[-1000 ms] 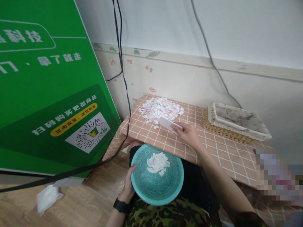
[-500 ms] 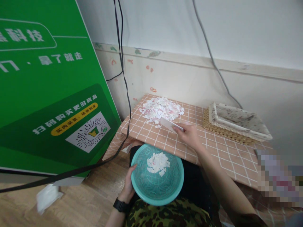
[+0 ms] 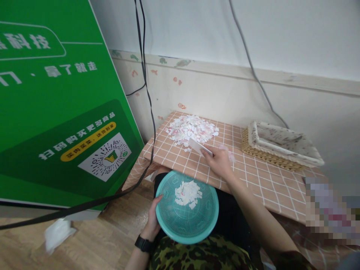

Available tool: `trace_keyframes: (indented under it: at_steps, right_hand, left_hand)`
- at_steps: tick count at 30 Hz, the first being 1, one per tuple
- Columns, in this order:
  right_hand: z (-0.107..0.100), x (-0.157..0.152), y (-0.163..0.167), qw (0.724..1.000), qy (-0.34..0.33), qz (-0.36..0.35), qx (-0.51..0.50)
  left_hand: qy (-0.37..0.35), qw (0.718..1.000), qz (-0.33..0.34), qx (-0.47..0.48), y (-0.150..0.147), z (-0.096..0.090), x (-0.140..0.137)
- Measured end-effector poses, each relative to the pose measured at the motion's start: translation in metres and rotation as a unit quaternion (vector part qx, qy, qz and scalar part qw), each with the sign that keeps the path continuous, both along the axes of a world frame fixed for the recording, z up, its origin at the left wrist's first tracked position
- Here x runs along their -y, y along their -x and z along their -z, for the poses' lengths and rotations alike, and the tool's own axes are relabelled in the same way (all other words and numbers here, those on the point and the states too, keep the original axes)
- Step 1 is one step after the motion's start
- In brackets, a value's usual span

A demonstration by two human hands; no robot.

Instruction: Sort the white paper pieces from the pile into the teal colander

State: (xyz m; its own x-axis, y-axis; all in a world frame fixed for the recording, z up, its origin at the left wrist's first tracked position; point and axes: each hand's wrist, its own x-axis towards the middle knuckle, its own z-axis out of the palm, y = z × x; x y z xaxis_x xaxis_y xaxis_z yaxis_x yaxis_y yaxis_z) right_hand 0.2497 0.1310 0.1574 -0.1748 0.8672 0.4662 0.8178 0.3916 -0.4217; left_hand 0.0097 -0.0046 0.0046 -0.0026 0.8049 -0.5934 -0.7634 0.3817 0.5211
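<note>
My left hand (image 3: 153, 217) is closed on the left rim of a teal plastic colander (image 3: 182, 227), which rests on my lap. A small heap of white paper scraps (image 3: 188, 194) lies inside it. Over the table, my right hand (image 3: 218, 160) pinches a flat white card or scraper (image 3: 197, 145), tilted with its far end at the near edge of a larger pile of white and pinkish paper scraps (image 3: 191, 129). Something pale pink (image 3: 230, 154) shows just beyond my right hand, too blurred to name.
The table has a brown checked cloth (image 3: 180, 159). A wicker basket (image 3: 270, 153) with a patterned liner stands at its right back. Black cables (image 3: 152, 123) hang at the left before a green sign (image 3: 70, 101). A white bag-like item (image 3: 59, 234) lies on the floor.
My right hand has shifted a little to the left with the card, uncovering the pale pink patch. My left hand and the colander have stayed in place.
</note>
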Motion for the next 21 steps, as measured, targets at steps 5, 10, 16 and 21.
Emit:
trace_keyframes:
  at_steps: [5,10,16,21]
  right_hand:
    - [0.005,-0.012,0.004,1.0,0.004,0.009,-0.012]
    - [0.005,-0.017,0.001,0.997,0.02,-0.052,-0.06]
    - [0.005,-0.024,0.002,0.994,0.043,-0.055,-0.081]
    - [0.006,-0.029,0.002,0.987,0.061,-0.087,-0.121]
  left_hand:
    - [-0.001,1.0,-0.003,0.0,-0.001,-0.002,0.0]
    - [0.004,1.0,-0.002,0.005,-0.001,-0.003,0.0]
    - [0.007,1.0,-0.002,0.001,-0.001,0.0,-0.001]
    - [-0.005,1.0,0.0,0.012,-0.001,0.0,-0.001]
